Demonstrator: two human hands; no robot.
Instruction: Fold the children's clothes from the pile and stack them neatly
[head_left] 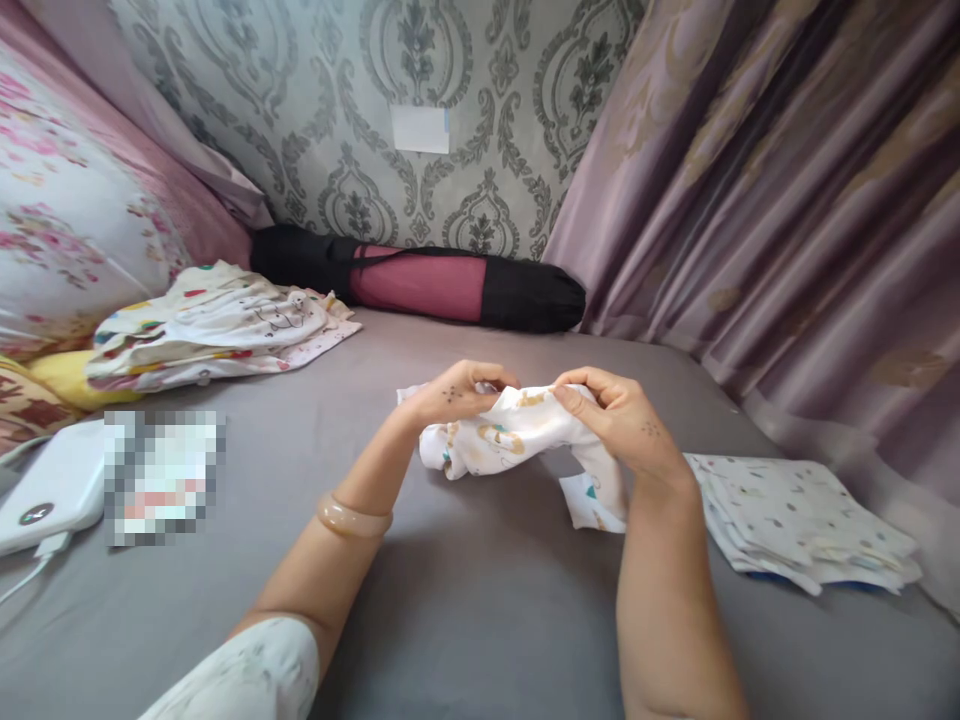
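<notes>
Between my hands is a small white baby garment (499, 445) printed with tan and green figures. My left hand (461, 390) pinches its upper edge on the left, fingers curled behind the cloth. On the right, my right hand (611, 410) grips the same edge between thumb and fingers. The cloth is raised a little above the grey sheet and sags in folds. One sleeve or leg with a white cuff (592, 500) hangs beside my right wrist, and another white end bunches below my left hand. I cannot tell whether it is a top or trousers.
Folded printed cloths (802, 520) lie at the right. A heap of printed clothes (225, 325) sits at the left, near a floral pillow (67, 190). A white power bank (60, 480) with a cable lies beside a blurred-out item (165, 475). Along the wall rests a black and pink long bag (420, 285).
</notes>
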